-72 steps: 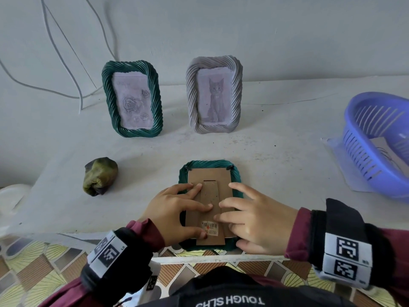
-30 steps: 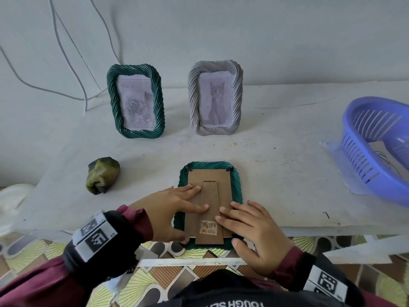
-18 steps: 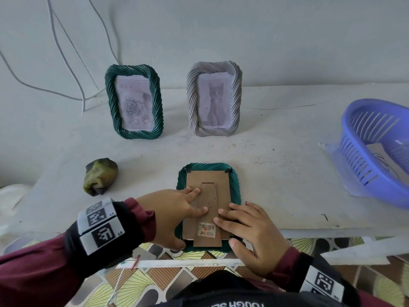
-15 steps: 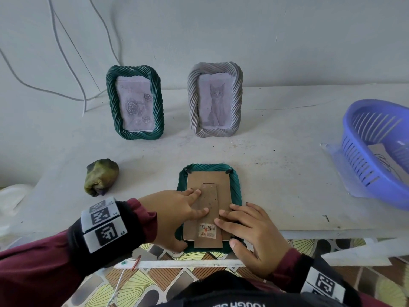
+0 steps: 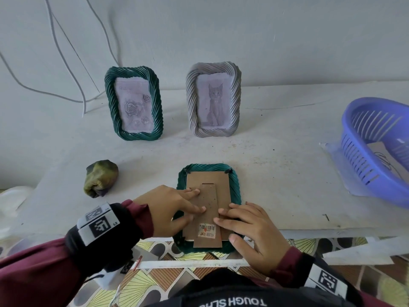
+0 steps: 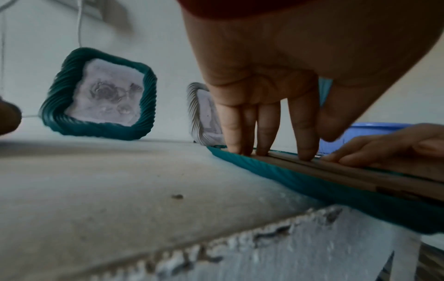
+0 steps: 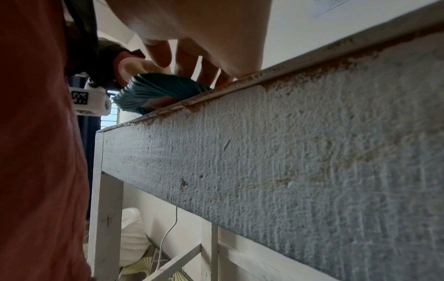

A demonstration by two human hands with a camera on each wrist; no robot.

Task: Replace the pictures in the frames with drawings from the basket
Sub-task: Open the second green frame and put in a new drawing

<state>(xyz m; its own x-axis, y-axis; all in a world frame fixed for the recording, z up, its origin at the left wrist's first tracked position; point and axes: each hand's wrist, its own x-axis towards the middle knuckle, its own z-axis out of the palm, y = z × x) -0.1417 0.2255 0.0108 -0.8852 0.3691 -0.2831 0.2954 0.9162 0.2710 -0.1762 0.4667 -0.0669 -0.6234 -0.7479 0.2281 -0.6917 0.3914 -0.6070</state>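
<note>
A green picture frame (image 5: 234,189) lies face down at the table's front edge, its brown cardboard backing (image 5: 208,180) and stand up. It overhangs the edge a little, as the right wrist view shows of the frame (image 7: 158,91). My left hand (image 5: 190,209) presses straight fingers (image 6: 264,133) on the backing's left side. My right hand (image 5: 228,227) lies flat on its lower right, thumb by the frame's corner. Two frames stand at the back: a green one (image 5: 134,107) with a rose drawing and a grey one (image 5: 213,103) with a cat drawing. A drawing (image 5: 385,158) lies in the blue basket (image 5: 363,165) at the right.
A crumpled green-brown lump (image 5: 100,178) sits left of the face-down frame. A sheet of paper (image 5: 336,160) lies under the basket. White cables (image 5: 73,69) hang on the wall at the back left. The tabletop between the frames and the basket is bare.
Both hands stay on the backing. My right wrist has drawn back towards my body and my left forearm has swung out to the left. The frame has hardly moved.
</note>
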